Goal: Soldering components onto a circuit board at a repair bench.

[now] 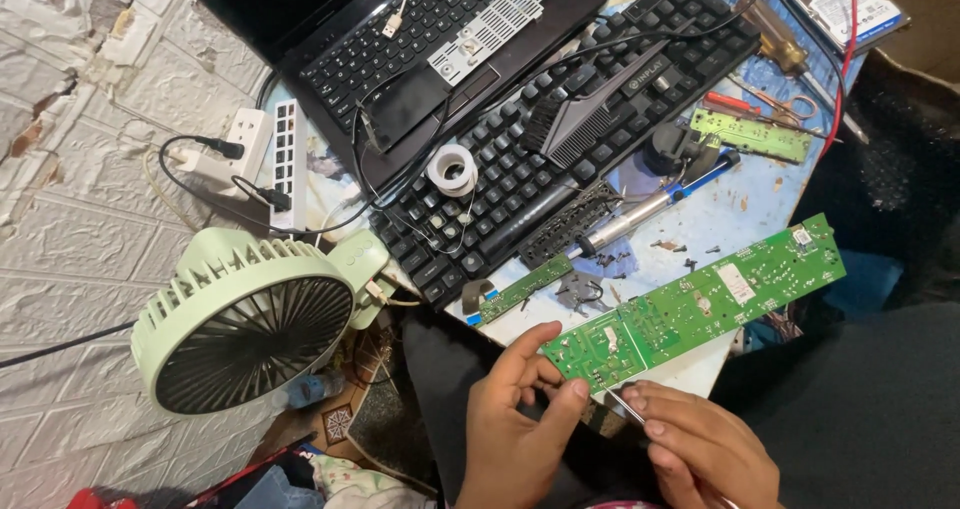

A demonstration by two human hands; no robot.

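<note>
My left hand (pixel 520 419) grips the near end of a long green circuit board (pixel 700 304), thumb on top, fingers under its edge. The board slants up to the right over the table's front edge. My right hand (pixel 700 449) pinches a thin metal tool (pixel 628 406) like tweezers, its tip touching the board's near corner beside my left thumb.
A soldering iron (pixel 640 214) lies on the blue table (pixel 730 204) next to a black keyboard (pixel 560 129) with a solder spool (pixel 452 169). A laptop (pixel 440 39) sits behind. Two smaller green boards (pixel 525 289) (pixel 750 134), a screwdriver (pixel 775 39), a pale green fan (pixel 245 314) and a power strip (pixel 285 159) are around.
</note>
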